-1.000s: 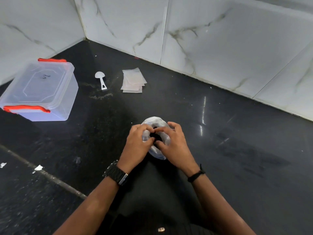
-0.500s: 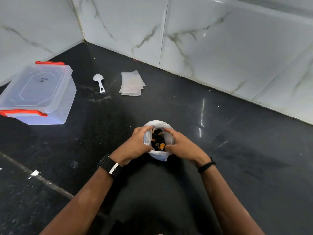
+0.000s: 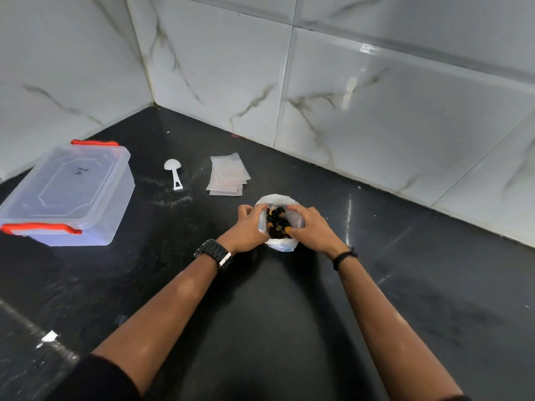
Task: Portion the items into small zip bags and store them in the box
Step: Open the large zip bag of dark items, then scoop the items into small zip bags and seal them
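Observation:
A white plastic bag (image 3: 282,243) stands on the black counter, its mouth spread wide. Inside it lie dark and orange dried pieces (image 3: 277,222). My left hand (image 3: 246,230) grips the bag's left rim and my right hand (image 3: 314,230) grips its right rim. A stack of small clear zip bags (image 3: 228,176) lies flat just beyond the bag. A white plastic scoop (image 3: 173,173) lies face down left of that stack. The clear storage box (image 3: 69,192) with red handles sits at the far left, its lid on.
White marble-tiled walls (image 3: 376,96) meet in a corner behind the counter. A pale strip (image 3: 31,328) and small white scraps cross the counter at lower left. Some pale dust lies near the scoop.
The bag's mouth was pinched together between both hands; it is now pulled wide, showing the pieces inside. The view has tilted, so the hands and bag sit higher in frame.

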